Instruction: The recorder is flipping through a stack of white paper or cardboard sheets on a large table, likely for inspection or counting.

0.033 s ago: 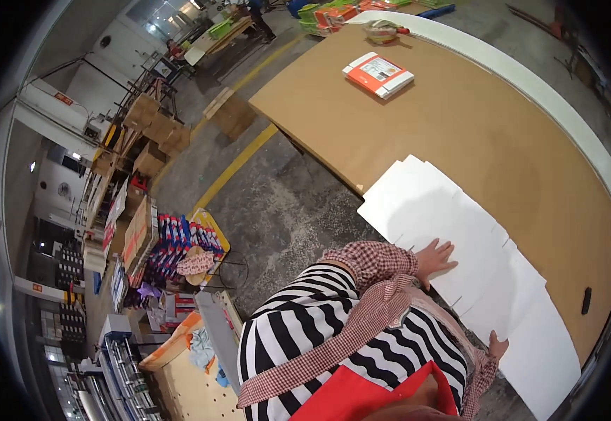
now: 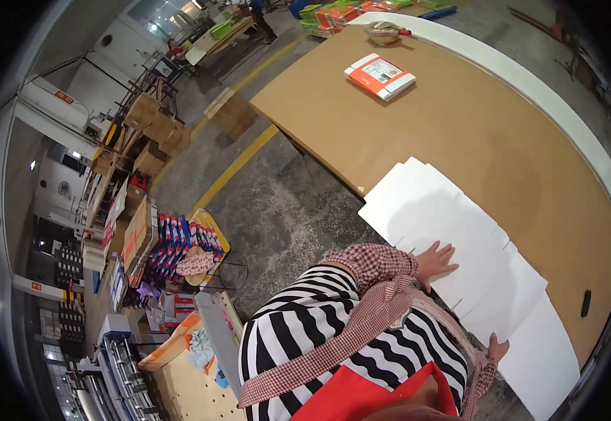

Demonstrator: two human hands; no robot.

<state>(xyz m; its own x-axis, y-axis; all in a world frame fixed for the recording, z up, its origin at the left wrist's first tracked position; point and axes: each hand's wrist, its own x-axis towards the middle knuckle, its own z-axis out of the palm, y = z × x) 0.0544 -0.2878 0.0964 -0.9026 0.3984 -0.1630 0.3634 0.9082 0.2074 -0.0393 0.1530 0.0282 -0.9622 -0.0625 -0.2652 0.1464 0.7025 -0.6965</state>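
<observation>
Pressing flat, open left hand (image 2: 435, 261) and right hand (image 2: 496, 347) grasp nothing; white sheet (image 2: 453, 231) looks light, floppy—lift by edges beside palms.

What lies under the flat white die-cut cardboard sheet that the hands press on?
The flat white die-cut cardboard sheet lies on a big brown cardboard-covered table. The left hand and right hand rest on it. Anything beneath the sheet itself is covered.

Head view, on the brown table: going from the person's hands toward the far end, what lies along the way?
Left hand and right hand on the white flat sheets → bare brown tabletop → orange-and-white flat box → tape roll.
</observation>
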